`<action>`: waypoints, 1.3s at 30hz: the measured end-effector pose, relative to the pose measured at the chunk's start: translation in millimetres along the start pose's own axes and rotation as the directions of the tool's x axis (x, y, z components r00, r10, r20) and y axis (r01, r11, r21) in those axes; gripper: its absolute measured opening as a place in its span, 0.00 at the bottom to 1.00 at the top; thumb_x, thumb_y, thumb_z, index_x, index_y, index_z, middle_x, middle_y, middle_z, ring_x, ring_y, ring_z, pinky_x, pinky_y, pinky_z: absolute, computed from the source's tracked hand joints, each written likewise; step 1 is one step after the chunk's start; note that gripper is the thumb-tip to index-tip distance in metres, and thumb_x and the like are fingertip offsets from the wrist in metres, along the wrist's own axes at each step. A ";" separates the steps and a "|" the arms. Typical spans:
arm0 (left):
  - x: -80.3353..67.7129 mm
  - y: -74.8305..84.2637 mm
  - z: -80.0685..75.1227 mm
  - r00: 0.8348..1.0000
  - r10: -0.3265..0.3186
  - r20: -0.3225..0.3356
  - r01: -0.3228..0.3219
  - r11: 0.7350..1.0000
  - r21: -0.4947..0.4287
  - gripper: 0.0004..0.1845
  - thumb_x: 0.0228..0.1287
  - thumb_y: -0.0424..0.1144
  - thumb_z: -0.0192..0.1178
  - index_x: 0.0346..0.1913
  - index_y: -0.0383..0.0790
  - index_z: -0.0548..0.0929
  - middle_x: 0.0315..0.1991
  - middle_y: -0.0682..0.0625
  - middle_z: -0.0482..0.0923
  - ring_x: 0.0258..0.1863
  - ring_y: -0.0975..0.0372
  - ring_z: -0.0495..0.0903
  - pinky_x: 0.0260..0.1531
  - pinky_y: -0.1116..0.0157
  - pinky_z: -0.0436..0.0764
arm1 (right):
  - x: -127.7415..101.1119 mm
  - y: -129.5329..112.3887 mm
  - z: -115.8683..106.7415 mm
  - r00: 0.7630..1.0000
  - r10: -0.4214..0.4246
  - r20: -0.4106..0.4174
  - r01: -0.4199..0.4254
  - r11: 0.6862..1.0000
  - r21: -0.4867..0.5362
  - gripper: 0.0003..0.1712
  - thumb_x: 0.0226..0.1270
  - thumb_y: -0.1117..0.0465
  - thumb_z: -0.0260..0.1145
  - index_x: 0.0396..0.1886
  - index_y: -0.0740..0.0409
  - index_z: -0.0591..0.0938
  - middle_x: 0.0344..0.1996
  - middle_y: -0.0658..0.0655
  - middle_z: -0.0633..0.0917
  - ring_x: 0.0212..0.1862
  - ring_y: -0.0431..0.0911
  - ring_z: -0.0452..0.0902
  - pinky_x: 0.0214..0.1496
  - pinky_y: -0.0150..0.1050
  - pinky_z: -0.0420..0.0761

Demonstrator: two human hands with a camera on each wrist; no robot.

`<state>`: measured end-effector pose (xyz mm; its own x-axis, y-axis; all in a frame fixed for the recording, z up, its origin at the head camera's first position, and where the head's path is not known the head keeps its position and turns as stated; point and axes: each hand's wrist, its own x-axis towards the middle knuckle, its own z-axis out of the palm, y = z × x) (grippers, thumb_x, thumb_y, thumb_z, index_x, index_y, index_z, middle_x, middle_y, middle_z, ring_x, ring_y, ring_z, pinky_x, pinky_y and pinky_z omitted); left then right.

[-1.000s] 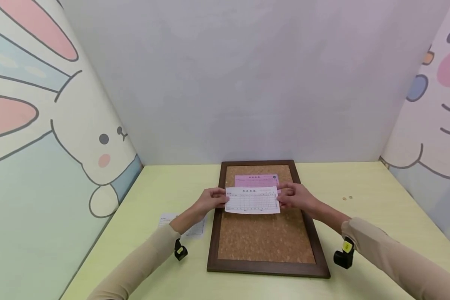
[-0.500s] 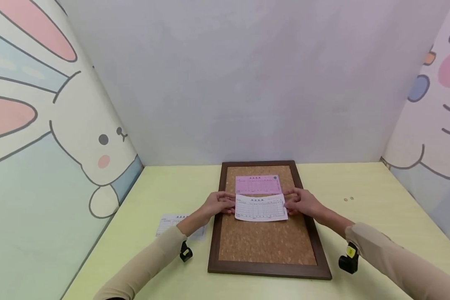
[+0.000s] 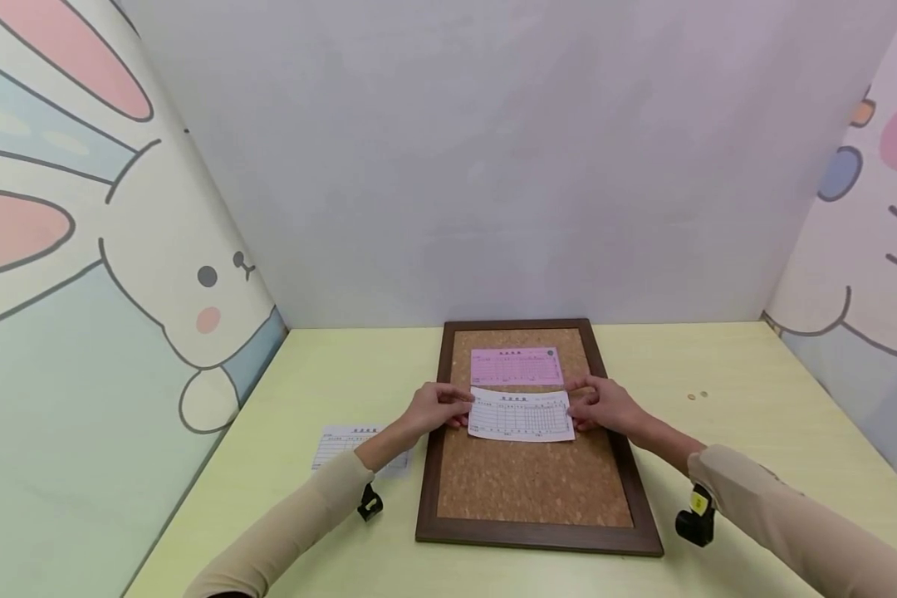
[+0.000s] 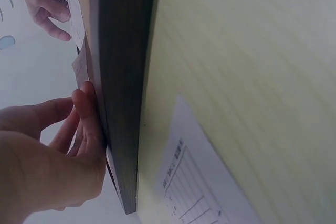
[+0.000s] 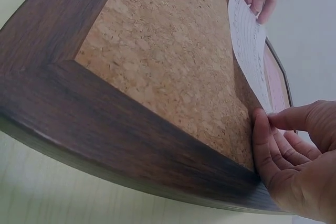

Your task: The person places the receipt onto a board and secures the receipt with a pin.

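A cork board (image 3: 531,477) in a dark wooden frame (image 5: 105,129) lies flat on the yellow-green table. A pink form (image 3: 517,366) sits on its far part. Just below it is a white printed form (image 3: 521,414), held over the cork by both hands. My left hand (image 3: 437,407) pinches its left edge, thumb on top. My right hand (image 3: 601,405) pinches its right edge. In the right wrist view the white form (image 5: 251,51) bows up off the cork between the two hands. The left wrist view shows my left hand (image 4: 58,150) at the frame's side.
Another white form (image 3: 347,444) lies on the table left of the board, partly under my left forearm. Two small round pins (image 3: 698,396) rest on the table to the right. Walls close the table at the back and both sides.
Both hands have brought the white form nearer and slightly right, uncovering the pink form; it now sits just below the pink one.
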<state>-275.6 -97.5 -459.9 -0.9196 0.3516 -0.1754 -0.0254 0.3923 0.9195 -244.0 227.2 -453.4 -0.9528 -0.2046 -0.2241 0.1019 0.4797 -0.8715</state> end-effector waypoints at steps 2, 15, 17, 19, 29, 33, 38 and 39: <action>0.0 0.2 0.0 1.000 0.028 0.001 -0.028 0.999 0.036 0.11 0.71 0.32 0.63 0.50 0.30 0.87 0.34 0.44 0.88 0.27 0.66 0.85 0.30 0.71 0.85 | 0.0 0.2 0.0 1.000 -0.003 0.002 0.004 1.000 -0.012 0.25 0.70 0.68 0.67 0.63 0.73 0.73 0.33 0.59 0.89 0.32 0.43 0.84 0.35 0.36 0.87; 2.6 -1.9 2.3 0.992 0.126 0.007 -0.125 0.976 0.181 0.09 0.63 0.29 0.69 0.45 0.30 0.89 0.34 0.41 0.89 0.25 0.65 0.85 0.27 0.68 0.84 | 1.2 1.0 1.2 1.000 -0.022 0.011 0.022 0.999 -0.042 0.20 0.69 0.68 0.67 0.57 0.73 0.78 0.31 0.57 0.87 0.30 0.42 0.82 0.34 0.34 0.86; 2.7 -1.5 2.8 0.991 0.134 0.009 -0.133 0.970 0.206 0.09 0.62 0.29 0.70 0.45 0.30 0.89 0.33 0.41 0.88 0.24 0.66 0.83 0.26 0.69 0.83 | 1.2 0.4 0.9 1.000 -0.017 0.015 0.018 0.999 -0.051 0.19 0.69 0.67 0.67 0.56 0.73 0.78 0.30 0.57 0.87 0.30 0.42 0.82 0.34 0.34 0.86; 2.6 -0.9 3.1 0.990 0.139 0.013 -0.139 0.964 0.226 0.10 0.60 0.29 0.72 0.45 0.30 0.89 0.33 0.42 0.88 0.23 0.67 0.82 0.25 0.70 0.82 | 1.3 0.0 0.5 1.000 -0.014 0.021 0.015 0.998 -0.062 0.18 0.69 0.67 0.67 0.55 0.73 0.79 0.30 0.57 0.86 0.30 0.41 0.82 0.35 0.34 0.86; 3.9 1.7 -0.6 0.984 0.159 0.078 -0.175 0.933 0.315 0.17 0.52 0.32 0.78 0.46 0.31 0.88 0.34 0.45 0.85 0.27 0.67 0.76 0.27 0.74 0.75 | 1.6 -4.8 -3.1 0.995 -0.054 0.078 0.065 0.987 -0.148 0.23 0.64 0.63 0.74 0.54 0.71 0.81 0.22 0.52 0.80 0.24 0.40 0.77 0.27 0.32 0.81; 5.5 1.0 -1.1 0.982 0.159 0.100 -0.183 0.931 0.317 0.19 0.52 0.32 0.78 0.47 0.31 0.87 0.35 0.45 0.84 0.29 0.67 0.75 0.28 0.75 0.75 | -0.7 -5.6 -11.6 0.996 -0.043 0.082 0.057 0.982 -0.181 0.24 0.65 0.61 0.74 0.57 0.70 0.81 0.23 0.53 0.79 0.24 0.41 0.78 0.28 0.35 0.83; 5.6 1.7 0.1 0.983 0.150 0.104 -0.176 0.933 0.313 0.19 0.52 0.32 0.78 0.48 0.31 0.87 0.36 0.45 0.84 0.30 0.67 0.75 0.29 0.75 0.75 | -3.6 -3.5 -45.4 0.997 -0.061 0.055 0.072 0.970 -0.233 0.26 0.69 0.61 0.70 0.59 0.75 0.79 0.26 0.56 0.84 0.28 0.43 0.81 0.30 0.38 0.86; 5.1 1.7 0.1 0.983 0.151 0.104 -0.176 0.933 0.314 0.19 0.52 0.32 0.78 0.48 0.31 0.87 0.36 0.45 0.83 0.30 0.67 0.75 0.29 0.75 0.75 | -4.2 -3.2 -54.6 0.996 -0.070 0.047 0.079 0.967 -0.241 0.25 0.70 0.61 0.69 0.59 0.76 0.79 0.27 0.56 0.85 0.28 0.43 0.82 0.30 0.38 0.87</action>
<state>-280.3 -95.0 -459.2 -0.8670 0.4934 -0.0703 0.2615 0.5705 0.7786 -256.0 273.2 -425.9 -0.9431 -0.2778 -0.1829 -0.0460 0.6537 -0.7554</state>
